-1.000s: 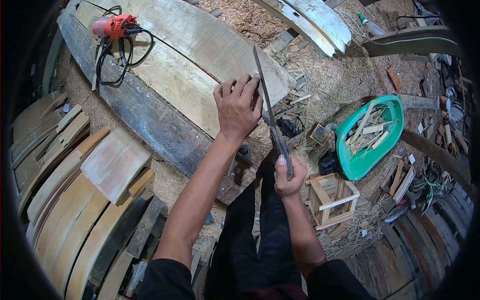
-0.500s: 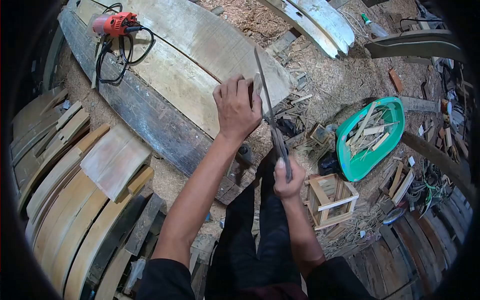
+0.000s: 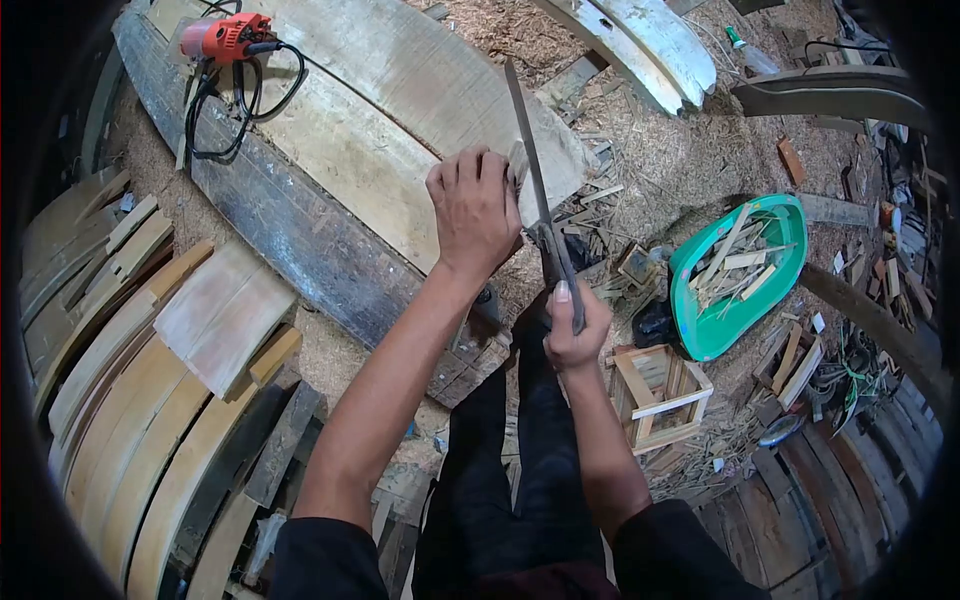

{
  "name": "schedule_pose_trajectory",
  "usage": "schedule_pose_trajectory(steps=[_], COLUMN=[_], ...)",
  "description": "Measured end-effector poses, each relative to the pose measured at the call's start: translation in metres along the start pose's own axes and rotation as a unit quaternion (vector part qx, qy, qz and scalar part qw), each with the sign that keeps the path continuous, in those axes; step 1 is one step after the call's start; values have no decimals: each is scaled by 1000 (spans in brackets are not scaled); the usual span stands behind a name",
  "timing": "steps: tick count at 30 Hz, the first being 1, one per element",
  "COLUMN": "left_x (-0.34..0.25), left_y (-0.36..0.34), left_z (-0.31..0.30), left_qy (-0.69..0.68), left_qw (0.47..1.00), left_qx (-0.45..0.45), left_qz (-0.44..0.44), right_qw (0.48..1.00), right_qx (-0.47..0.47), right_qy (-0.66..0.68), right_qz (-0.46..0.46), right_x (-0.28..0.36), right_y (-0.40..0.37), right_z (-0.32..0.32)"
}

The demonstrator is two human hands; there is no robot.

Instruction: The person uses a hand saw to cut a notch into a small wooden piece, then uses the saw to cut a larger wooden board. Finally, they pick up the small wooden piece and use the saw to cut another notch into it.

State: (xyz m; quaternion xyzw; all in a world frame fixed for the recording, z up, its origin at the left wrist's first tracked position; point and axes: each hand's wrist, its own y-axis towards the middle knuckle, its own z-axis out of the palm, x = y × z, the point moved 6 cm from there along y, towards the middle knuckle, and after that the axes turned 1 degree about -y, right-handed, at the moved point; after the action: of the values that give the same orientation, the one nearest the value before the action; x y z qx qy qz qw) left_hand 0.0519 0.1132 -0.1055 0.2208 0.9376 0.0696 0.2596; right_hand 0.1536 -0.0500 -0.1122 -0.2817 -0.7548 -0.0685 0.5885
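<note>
Gripping a knife, right fingers sit below left fingers clasping a block; green basin holds offcuts.

Sawdust-covered floor is carrying long wide planks at upper left. Curved wooden slats are lying stacked at left. Green basin and small wooden crate are sitting at right.

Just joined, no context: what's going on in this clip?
A person holds a long knife by its handle in the right hand, blade pointing away. The left hand presses a small pale block against the blade. An orange power tool lies on the big planks. A green tub of wood scraps sits to the right.
</note>
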Motion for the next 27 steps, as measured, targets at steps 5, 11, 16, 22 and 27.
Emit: schedule_pose_trajectory(steps=[5,11,16,22,27], left_x=[1,2,1,3,0], left_y=[4,2,1,2,0], left_z=[1,1,1,1,4], left_qy=[0,0,-5,6,3], left_qw=[1000,1000,1000,1000,1000], left_qx=[2,3,8,10,1], left_qz=[-6,-9,-18,-14,-10], right_qw=[998,1000,999,1000,999], right_qx=[-24,-4,-16,1,-9], right_qy=[7,6,14,-11,20], right_qz=[-64,-21,-39,-21,-31], right_x=[-15,-2,-5,1,-12], right_y=[-44,6,-31,-7,-22], right_z=[-17,5,-17,-2,-12])
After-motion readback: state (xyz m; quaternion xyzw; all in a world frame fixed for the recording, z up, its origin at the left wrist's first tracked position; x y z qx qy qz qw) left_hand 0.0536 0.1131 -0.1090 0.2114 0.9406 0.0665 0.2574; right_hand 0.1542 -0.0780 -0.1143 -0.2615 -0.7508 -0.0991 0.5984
